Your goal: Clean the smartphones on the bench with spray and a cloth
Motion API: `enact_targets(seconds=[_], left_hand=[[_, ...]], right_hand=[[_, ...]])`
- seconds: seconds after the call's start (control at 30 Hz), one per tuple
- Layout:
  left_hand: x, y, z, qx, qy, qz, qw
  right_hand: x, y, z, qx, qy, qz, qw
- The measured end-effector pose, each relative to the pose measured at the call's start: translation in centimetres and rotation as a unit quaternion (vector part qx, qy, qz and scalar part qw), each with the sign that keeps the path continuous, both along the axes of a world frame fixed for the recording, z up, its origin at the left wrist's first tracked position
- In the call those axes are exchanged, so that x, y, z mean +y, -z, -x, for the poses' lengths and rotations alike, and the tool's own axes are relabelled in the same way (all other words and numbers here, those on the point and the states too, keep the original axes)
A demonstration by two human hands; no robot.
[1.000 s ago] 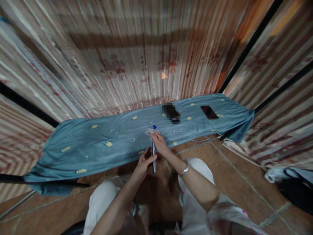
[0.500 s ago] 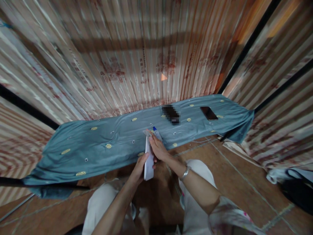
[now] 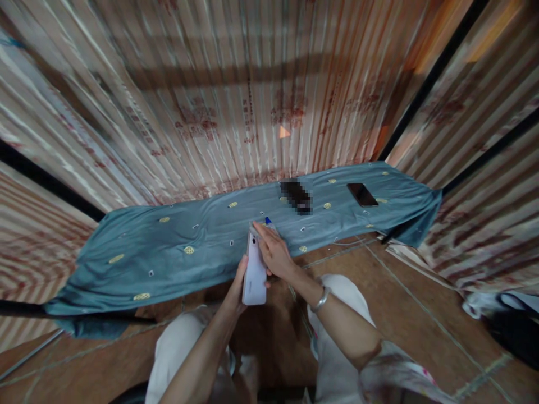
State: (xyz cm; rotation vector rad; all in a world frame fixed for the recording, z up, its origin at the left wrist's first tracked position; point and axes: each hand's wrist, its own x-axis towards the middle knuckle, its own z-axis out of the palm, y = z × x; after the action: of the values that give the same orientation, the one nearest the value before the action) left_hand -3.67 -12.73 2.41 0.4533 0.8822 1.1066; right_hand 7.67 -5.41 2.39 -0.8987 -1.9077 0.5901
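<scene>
The phone is white and shows its back to the camera. It is in the air just in front of the near edge of the blue cloth, between the two hands. Its long side runs away from the person, with the far end close to the cloth and the near end over the lap. The left hand holds the phone from the left side and from below, fingers wrapped round the near half. The right hand lies along the phone's right edge, touching the far half, and its fingers are curled. A small thing with a blue tip peeks out past those fingers, but it is hard to tell if the right hand grips it or only covers it. Both hands are on the phone, so neither one is nearer. A silver bangle sits on the right wrist. Farther off on the cloth, well apart from the hands, lies a dark phone, off to the right. The cloth lies on the brown floor, below a striped wall.
</scene>
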Motion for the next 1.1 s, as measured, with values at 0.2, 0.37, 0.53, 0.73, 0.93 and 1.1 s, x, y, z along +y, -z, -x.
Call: enact_targets(seconds=[0.2, 0.37, 0.53, 0.73, 0.93, 1.1], left_hand=[[0.2, -0.4, 0.3, 0.015, -0.052, 0.044, 0.998], [0.6, -1.5, 0.8, -0.055, -0.057, -0.014, 0.997], [0.8, -0.9, 0.7, -0.044, -0.046, 0.013, 0.998], [0.7, 0.0, 0.5, -0.024, -0.013, 0.017, 0.999], [0.3, -0.1, 0.1, 0.012, -0.046, 0.026, 0.999], [0.8, -0.6, 0.4, -0.016, -0.152, 0.05, 0.987]], right_hand=[[-0.9, 0.1, 0.4, -0.068, -0.047, -0.011, 0.996], [-0.9, 0.4, 0.1, -0.069, -0.029, 0.015, 0.997], [-1.1, 0.0, 0.0, -0.068, -0.033, -0.003, 0.997], [-1.3, -0.5, -0.1, -0.046, -0.057, -0.007, 0.997], [-1.7, -0.6, 0.0, -0.05, -0.077, -0.025, 0.996], [-2.8, -0.6, 0.7, -0.064, -0.12, -0.048, 0.99]])
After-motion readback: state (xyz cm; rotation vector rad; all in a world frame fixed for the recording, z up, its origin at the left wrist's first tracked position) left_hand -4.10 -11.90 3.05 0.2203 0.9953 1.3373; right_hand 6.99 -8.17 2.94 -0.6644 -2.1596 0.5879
